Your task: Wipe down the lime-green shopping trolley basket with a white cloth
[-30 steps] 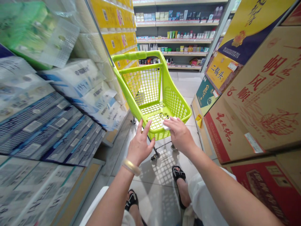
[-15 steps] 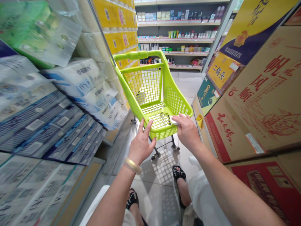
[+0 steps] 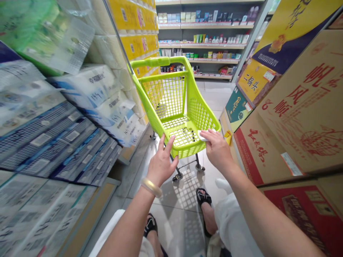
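Lying at the four o'clock of the rim on the green cart (image 3: 184, 127), a white pad (image 3: 201, 137) is held there by the right hand's (image 3: 219, 150) close-set fingers; the left hand (image 3: 162, 160) is loosely spread at seven. That corner seems under way; how much rim is finished or left, I can't tell.

You can drop straight into the bright green plastic lattice shopping cart (image 3: 205, 105) from above, or cross its low near rim (image 3: 187, 148) between your left grip (image 3: 162, 162) and right grip (image 3: 217, 145). Its far handle bar (image 3: 158, 62) and perforated side walls block a level pass. White-and-blue plastic-wrapped packs (image 3: 96, 85) hem you in on the left, red-printed brown cardboard cartons (image 3: 302, 117) on the right, leaving a strip of pale tiled floor (image 3: 214, 96) beside the cart.
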Demonstrator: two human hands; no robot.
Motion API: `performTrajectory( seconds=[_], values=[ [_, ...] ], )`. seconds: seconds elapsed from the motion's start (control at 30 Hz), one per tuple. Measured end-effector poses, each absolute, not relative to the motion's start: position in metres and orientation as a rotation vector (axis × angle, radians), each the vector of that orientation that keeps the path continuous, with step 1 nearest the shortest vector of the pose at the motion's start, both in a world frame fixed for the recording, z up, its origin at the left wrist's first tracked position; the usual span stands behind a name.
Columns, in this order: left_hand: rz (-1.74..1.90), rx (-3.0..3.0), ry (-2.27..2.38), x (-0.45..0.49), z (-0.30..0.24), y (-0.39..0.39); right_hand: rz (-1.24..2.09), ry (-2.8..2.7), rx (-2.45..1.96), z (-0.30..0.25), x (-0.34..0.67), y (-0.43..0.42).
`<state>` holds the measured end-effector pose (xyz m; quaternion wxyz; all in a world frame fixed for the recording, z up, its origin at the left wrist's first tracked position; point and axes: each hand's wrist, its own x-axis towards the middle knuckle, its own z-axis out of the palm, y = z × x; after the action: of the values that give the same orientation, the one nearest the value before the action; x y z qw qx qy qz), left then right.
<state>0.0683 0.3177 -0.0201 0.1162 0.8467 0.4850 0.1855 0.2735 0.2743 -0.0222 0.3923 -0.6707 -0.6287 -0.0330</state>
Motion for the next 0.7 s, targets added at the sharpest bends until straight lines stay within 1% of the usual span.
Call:
performTrajectory(
  seconds=[0.07,0.17,0.23,0.3,0.43,0.5,0.57,0.7],
  values=[
    [0.553,2.478,1.423,0.069,-0.021,0.318,-0.083,-1.641,-1.651,-0.023,0.266,0.272],
    [0.54,2.48,1.431,0.07,-0.021,0.318,-0.025,-1.882,-1.437,-0.022,0.241,0.266],
    [0.519,2.482,1.436,0.07,-0.02,0.318,-0.01,-1.942,-1.36,-0.02,0.236,0.264],
    [0.502,2.482,1.441,0.07,-0.019,0.318,-0.026,-1.874,-1.401,-0.018,0.247,0.265],
    [0.493,2.488,1.44,0.07,-0.018,0.318,-0.102,-1.603,-1.618,-0.014,0.283,0.273],
    [0.494,2.489,1.44,0.071,-0.018,0.318,-0.122,-1.543,-1.686,-0.016,0.282,0.274],
    [0.487,2.481,1.445,0.071,-0.018,0.318,-0.095,-1.622,-1.673,-0.019,0.265,0.271],
    [0.467,2.466,1.445,0.072,-0.018,0.319,-0.009,-1.962,-1.465,-0.025,0.23,0.263]
  ],
)
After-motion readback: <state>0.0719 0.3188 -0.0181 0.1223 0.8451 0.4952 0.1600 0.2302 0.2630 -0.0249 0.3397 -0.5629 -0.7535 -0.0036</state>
